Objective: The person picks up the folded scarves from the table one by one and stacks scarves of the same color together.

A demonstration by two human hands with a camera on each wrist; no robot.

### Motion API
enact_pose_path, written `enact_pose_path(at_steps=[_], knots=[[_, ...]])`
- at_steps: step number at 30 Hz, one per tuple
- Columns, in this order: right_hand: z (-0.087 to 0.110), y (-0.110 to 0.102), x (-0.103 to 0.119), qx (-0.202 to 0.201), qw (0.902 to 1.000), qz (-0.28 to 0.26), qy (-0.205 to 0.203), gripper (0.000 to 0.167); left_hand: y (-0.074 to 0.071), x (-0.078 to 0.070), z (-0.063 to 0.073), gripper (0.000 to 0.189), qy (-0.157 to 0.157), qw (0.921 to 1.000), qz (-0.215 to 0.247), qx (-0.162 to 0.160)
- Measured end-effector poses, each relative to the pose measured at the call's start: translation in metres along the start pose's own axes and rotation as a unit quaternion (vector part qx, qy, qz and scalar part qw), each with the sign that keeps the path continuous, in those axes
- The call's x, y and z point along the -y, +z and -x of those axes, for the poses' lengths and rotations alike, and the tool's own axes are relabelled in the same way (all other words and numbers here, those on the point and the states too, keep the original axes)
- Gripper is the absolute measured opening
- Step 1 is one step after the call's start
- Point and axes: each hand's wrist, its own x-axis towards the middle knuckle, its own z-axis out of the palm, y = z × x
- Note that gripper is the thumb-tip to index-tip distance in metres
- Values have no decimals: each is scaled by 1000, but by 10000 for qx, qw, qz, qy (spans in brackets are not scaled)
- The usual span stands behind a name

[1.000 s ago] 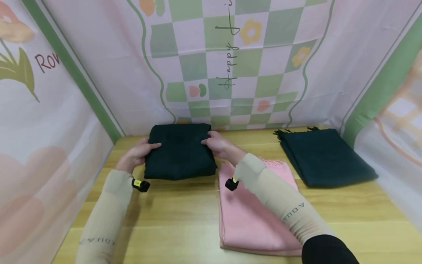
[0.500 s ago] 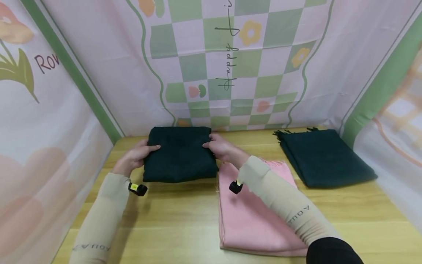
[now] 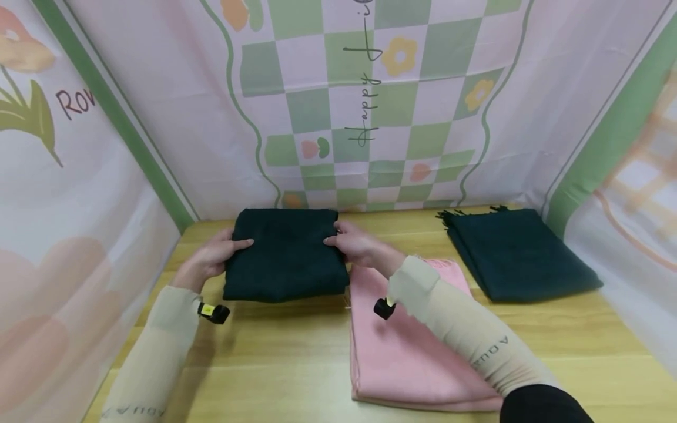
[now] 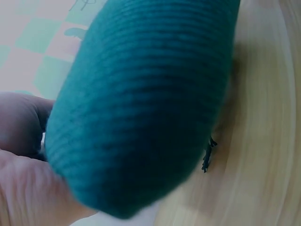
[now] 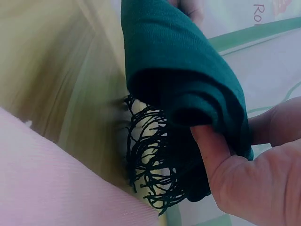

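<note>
Held dark green scarf [image 3: 288,255] and both hands have come a little toward the person since the earliest frame; the pink scarf [image 3: 402,335] and the other green scarf [image 3: 520,252] lie as they did. The held scarf spans left to right between the hands, its long axis across the table [image 3: 275,364], near edge lifted with shadow beneath; whether the far edge touches cannot be told. Left hand [image 3: 219,249] grips the left end, thumb on top; right hand [image 3: 357,241] pinches the right end. The pink scarf sits just beside that right end, so the right hand is nearer to it, forearm crossing above.

Materials: held scarf soft, finely ribbed, thick rounded fold at left; right end shows coiled layers, thin dark fringe [image 5: 150,160] hanging below. Pink scarf flat, layered, oblong, fringed at far end. Table smooth, wood-grained.
</note>
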Motion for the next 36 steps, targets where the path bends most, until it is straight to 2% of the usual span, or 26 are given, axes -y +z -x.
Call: enact_pose_path(at_steps=[2,10,18,27,30,36], knots=[[2,1,-2,25,10000,36,5,72,1,1,2,54,-9,10000,10,22],[9,4,-6,119,9995,289,48,71,2,6,8,67,-58,9999,-42,71],[16,8,-13,153,9988,468,82,73,3,12,15,58,22,9999,-66,124],[22,12,-19,316,9977,603,-37,70,5,15,26,55,29,9996,-209,171],[22,13,-19,313,9977,607,-50,69,5,16,27,53,2,9998,-151,137],[26,17,-21,251,9972,698,27,70,5,20,31,48,4,9995,3,305]])
